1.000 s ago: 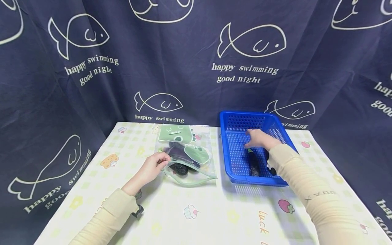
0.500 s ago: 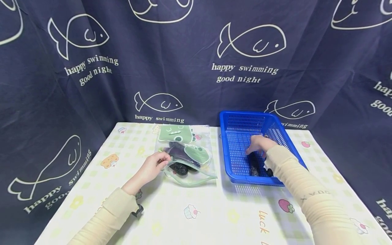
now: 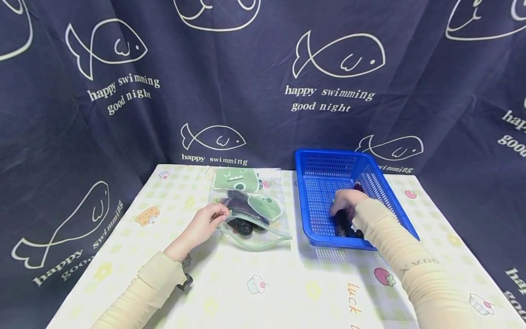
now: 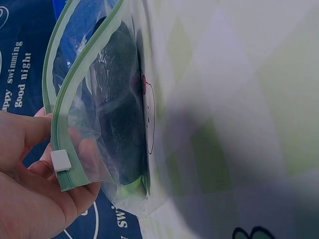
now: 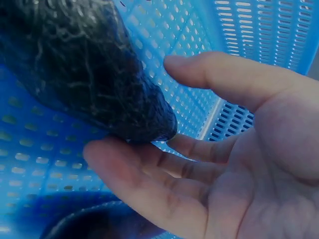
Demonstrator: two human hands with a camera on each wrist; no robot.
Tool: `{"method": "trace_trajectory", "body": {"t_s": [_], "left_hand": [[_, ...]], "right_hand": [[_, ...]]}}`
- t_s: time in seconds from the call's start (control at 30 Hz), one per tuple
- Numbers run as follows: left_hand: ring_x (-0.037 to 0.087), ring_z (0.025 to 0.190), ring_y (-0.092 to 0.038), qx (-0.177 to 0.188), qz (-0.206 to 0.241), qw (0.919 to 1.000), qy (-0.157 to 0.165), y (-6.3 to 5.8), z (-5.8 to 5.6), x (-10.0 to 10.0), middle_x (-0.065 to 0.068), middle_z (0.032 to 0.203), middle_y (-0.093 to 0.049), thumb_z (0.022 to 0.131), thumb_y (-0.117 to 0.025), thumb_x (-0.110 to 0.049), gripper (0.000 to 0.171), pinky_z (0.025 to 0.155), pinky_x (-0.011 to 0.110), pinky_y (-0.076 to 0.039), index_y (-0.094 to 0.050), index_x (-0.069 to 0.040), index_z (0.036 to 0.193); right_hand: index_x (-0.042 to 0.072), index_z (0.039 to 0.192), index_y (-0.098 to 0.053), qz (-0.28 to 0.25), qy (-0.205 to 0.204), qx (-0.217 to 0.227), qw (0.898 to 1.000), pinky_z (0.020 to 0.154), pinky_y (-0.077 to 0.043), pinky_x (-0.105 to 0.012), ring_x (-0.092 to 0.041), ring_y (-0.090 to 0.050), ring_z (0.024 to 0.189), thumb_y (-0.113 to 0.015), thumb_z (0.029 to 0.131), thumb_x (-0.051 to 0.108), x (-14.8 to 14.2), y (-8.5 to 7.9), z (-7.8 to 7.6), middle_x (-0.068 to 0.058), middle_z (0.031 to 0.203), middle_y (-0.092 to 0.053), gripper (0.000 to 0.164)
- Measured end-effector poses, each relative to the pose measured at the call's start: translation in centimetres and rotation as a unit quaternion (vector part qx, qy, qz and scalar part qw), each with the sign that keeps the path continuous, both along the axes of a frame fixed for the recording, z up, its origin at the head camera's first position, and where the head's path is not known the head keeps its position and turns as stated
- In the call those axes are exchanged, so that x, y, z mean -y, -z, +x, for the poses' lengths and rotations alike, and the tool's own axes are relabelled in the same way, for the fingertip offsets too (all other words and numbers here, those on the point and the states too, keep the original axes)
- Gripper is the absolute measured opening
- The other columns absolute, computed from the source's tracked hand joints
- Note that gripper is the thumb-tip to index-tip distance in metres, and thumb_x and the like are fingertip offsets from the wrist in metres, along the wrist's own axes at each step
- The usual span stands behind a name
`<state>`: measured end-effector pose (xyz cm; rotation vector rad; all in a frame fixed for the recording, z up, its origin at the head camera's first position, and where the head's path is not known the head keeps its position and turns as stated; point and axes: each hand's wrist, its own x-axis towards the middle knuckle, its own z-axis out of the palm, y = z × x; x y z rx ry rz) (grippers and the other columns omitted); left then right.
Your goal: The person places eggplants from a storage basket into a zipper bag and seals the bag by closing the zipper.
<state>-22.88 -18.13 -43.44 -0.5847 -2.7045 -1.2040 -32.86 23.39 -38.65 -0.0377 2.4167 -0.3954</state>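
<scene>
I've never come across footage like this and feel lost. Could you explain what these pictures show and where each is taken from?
There is no machine: a person works with two bare hands. The wide view comes from a camera worn on the head, looking forward and down. The two close views come from cameras on the wrists, each looking at one hand's work.

On the table are a clear zip bag and a blue basket. The left hand pinches the bag's edge near its white slider; dark items show inside. The right hand is in the basket, at the end of a dark wrapped item; the thumb stands apart, so it doesn't look gripped.
</scene>
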Motion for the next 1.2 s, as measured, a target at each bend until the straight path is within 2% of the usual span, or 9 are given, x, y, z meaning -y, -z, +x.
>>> {"method": "trace_trajectory", "body": {"t_s": [0.13, 0.23, 0.3, 0.43, 0.73, 0.93, 1.2], "left_hand": [[0.012, 0.074, -0.053, -0.001, 0.001, 1.0000, -0.001, 0.1, -0.1, 0.0, 0.000, 0.084, -0.058, 0.088, -0.061, -0.002, 0.011, 0.067, 0.025, -0.048, -0.063, -0.012, 0.094], [0.012, 0.074, -0.053, -0.001, 0.003, 1.0000, -0.002, 0.1, -0.1, 0.0, 0.000, 0.084, -0.058, 0.088, -0.061, -0.002, 0.012, 0.066, 0.025, -0.048, -0.063, -0.012, 0.094], [0.012, 0.073, -0.053, -0.001, 0.004, 1.0000, -0.003, 0.1, -0.1, 0.0, 0.000, 0.084, -0.058, 0.088, -0.061, -0.002, 0.012, 0.066, 0.025, -0.048, -0.063, -0.012, 0.094], [0.012, 0.074, -0.053, 0.000, 0.004, 1.0000, -0.005, 0.1, -0.1, 0.0, 0.000, 0.084, -0.059, 0.088, -0.062, -0.002, 0.012, 0.066, 0.025, -0.048, -0.063, -0.011, 0.094], [0.012, 0.073, -0.053, -0.002, 0.007, 1.0000, -0.004, 0.1, -0.1, 0.0, 0.000, 0.083, -0.058, 0.087, -0.062, -0.002, 0.011, 0.066, 0.025, -0.048, -0.063, -0.011, 0.094], [0.012, 0.073, -0.052, -0.002, 0.006, 1.0000, -0.004, 0.0, -0.1, -0.1, 0.000, 0.083, -0.058, 0.087, -0.062, -0.002, 0.010, 0.065, 0.025, -0.047, -0.063, -0.010, 0.093], [0.012, 0.075, -0.053, -0.002, 0.003, 0.9999, -0.011, -0.1, -0.1, -0.2, 0.000, 0.083, -0.058, 0.087, -0.063, -0.001, 0.011, 0.069, 0.027, -0.048, -0.063, -0.011, 0.091]], "right_hand": [[-0.009, 0.102, -0.060, -0.001, -0.002, -0.001, 1.000, 0.063, -0.057, -0.041, -0.035, -0.067, 0.074, -0.066, 0.079, 0.013, 0.1, 0.3, 0.2, -0.025, 0.095, -0.064, 0.032], [-0.010, 0.104, -0.057, -0.019, 0.012, 0.004, 1.000, 0.066, -0.056, -0.044, -0.038, -0.066, 0.083, -0.065, 0.077, 0.009, 0.1, 0.2, 0.6, -0.029, 0.103, -0.062, 0.034], [-0.011, 0.108, -0.053, -0.044, 0.036, 0.016, 0.998, 0.071, -0.055, -0.048, -0.040, -0.063, 0.092, -0.064, 0.077, 0.005, 0.2, 0.0, 1.0, -0.031, 0.110, -0.058, 0.037], [-0.011, 0.112, -0.048, -0.073, 0.060, 0.034, 0.995, 0.077, -0.053, -0.051, -0.044, -0.058, 0.102, -0.062, 0.078, 0.001, 0.2, -0.2, 1.5, -0.034, 0.116, -0.053, 0.039], [-0.008, 0.099, -0.048, -0.031, 0.020, 0.005, 0.999, 0.065, -0.056, -0.045, -0.038, -0.062, 0.082, -0.063, 0.075, 0.002, 0.1, 0.3, 1.0, -0.026, 0.105, -0.049, 0.030], [-0.014, 0.107, -0.039, -0.046, 0.031, 0.022, 0.998, 0.067, -0.056, -0.049, -0.045, -0.062, 0.084, -0.063, 0.074, -0.001, -0.1, 0.5, 0.5, -0.032, 0.112, -0.041, 0.043], [-0.012, 0.118, -0.032, -0.093, 0.074, 0.040, 0.992, 0.081, -0.050, -0.057, -0.050, -0.047, 0.110, -0.059, 0.077, -0.005, -0.1, 0.3, 1.0, -0.031, 0.119, -0.032, 0.050]]}}
